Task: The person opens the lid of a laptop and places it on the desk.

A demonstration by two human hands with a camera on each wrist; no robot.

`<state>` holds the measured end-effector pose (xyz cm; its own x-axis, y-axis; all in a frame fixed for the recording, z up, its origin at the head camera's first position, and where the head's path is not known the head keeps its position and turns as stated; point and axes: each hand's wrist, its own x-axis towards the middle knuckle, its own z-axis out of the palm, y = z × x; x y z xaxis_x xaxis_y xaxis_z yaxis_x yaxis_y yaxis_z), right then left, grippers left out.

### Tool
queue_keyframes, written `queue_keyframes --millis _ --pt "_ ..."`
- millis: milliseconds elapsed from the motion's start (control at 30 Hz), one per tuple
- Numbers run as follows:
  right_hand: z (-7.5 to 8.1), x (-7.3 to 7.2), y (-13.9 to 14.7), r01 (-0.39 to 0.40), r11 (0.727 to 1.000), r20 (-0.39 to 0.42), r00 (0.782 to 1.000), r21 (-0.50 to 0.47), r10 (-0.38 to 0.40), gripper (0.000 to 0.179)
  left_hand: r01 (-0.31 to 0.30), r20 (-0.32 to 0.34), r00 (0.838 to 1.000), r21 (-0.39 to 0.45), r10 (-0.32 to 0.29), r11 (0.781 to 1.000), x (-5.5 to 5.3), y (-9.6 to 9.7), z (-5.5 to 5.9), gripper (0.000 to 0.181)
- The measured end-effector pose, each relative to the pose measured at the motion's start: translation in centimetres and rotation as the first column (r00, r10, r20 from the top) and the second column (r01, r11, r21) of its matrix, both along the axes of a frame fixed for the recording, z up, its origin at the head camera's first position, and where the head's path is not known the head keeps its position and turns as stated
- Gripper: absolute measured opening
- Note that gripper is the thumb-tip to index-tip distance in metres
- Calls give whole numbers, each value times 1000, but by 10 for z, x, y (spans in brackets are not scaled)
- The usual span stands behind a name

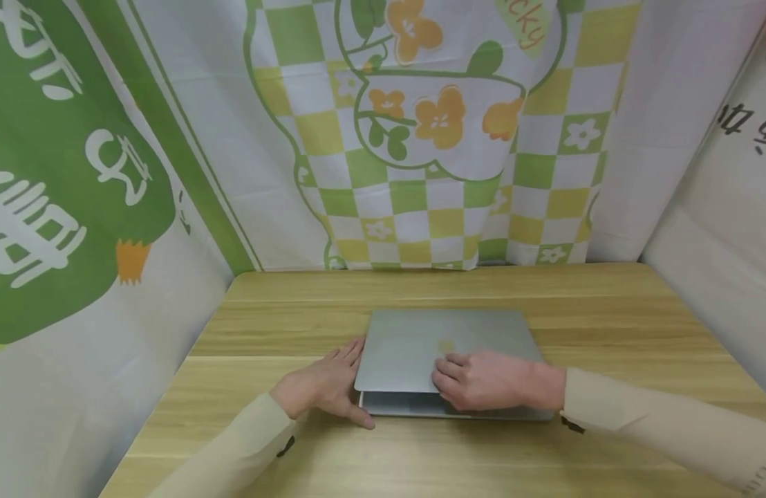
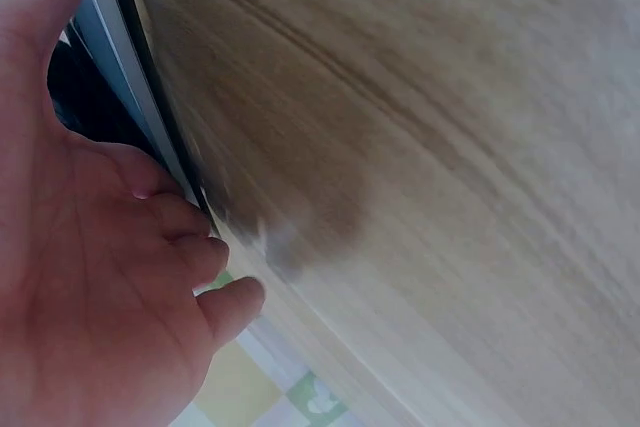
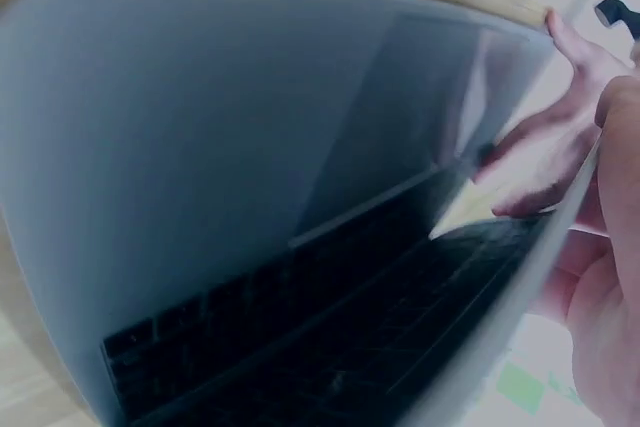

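A silver laptop [image 1: 408,346] lies on the table with its lid raised slightly above the base. My right hand [image 1: 489,380] grips the lid's front edge near the middle, fingers on top and thumb side under it. At the laptop's left side rests my left hand [image 1: 323,384], its fingers stretched along the edge and its thumb by the front corner. Between lid and base, the right wrist view shows the black keyboard [image 3: 200,347] and the touchpad [image 3: 400,97]. The left wrist view has the left palm [image 2: 100,277] beside the laptop's thin edge.
The wooden table [image 1: 296,304] reaches back to a hanging cloth [image 1: 433,221] with a green and yellow check print. More printed cloth hangs at the left [image 1: 66,173] and right [image 1: 719,242] sides. Light sleeves cover both forearms.
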<state>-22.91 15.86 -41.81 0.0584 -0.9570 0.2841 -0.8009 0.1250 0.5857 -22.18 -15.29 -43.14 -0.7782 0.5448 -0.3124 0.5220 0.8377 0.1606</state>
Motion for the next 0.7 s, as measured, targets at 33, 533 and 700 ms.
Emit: queue_keyframes --millis 33,533,700 --pt "2 0 0 3 1000 3 1000 -1 -3 36 0 0 1000 6 0 1000 0 -1 0 134" --pt "30 1 7 136 990 149 979 46 -142 30 71 -67 995 11 -70 997 -3 -5 -4 125" --pt "39 -1 5 175 980 217 957 90 -191 29 43 -76 996 -48 -47 998 -3 -3 -2 126"
